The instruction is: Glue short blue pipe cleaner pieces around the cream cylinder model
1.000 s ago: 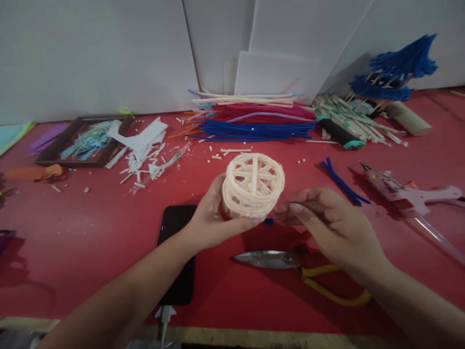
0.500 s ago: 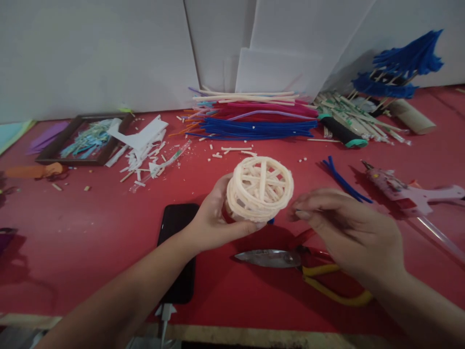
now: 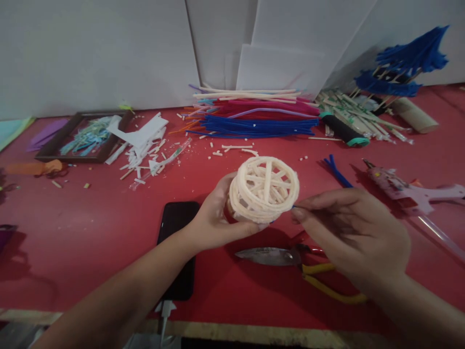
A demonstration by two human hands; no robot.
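Observation:
My left hand (image 3: 218, 213) is wrapped round a cream drum-shaped frame (image 3: 268, 179) that looks made of fuzzy pipe cleaners. Its top ring with crossing spokes tilts toward me. Just right of the frame, my right hand (image 3: 348, 232) pinches the end of a blue pipe cleaner (image 3: 294, 207) between thumb and fingertips. Most of that strand is hidden behind the frame and fingers. Beneath the hands lie scissors (image 3: 271, 256) with yellow and red handles, partly covered by my right hand. More blue pipe cleaners (image 3: 337, 172) rest beyond that hand.
A black phone (image 3: 178, 271) with a white cable lies left of the scissors. At right is a pink glue gun (image 3: 410, 194). Bundled pipe cleaners (image 3: 259, 127), paper scraps (image 3: 140, 140), a brown picture frame (image 3: 72, 158) and a blue-roofed model (image 3: 414, 55) stand along the back.
My right fingertips have come up to the frame's right side, and a bit of blue now shows at them. The frame has shifted slightly right in my left hand.

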